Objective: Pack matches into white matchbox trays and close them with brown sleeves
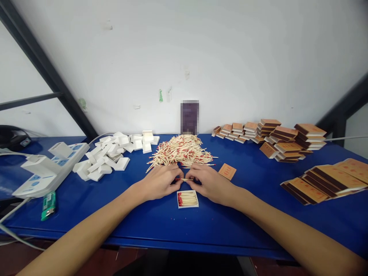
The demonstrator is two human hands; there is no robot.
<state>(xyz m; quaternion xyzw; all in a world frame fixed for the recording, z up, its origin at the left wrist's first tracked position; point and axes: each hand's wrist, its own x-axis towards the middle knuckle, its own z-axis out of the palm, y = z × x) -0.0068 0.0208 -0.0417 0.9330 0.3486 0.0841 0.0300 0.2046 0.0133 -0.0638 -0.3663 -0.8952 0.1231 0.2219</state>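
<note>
Between my two hands, matches [186,179] lie level, pinched at their red-tipped end by my left hand [162,181] and at the other end by my right hand [208,182]. How many they are I cannot tell. Just below my fingers, a small white matchbox tray [188,207] rests on the table, holding a layer of matches with red heads to the left. Behind my hands rises a large loose heap of matches [181,151]. An orange matchbox sleeve [227,171] lies flat beyond my right hand.
White empty trays [107,153] are piled at the left, near a power strip [54,168] and a green lighter [48,206]. Stacked matchboxes [284,140] stand at the back right. Flattened sleeves [330,180] lie at the right on the blue table [138,226].
</note>
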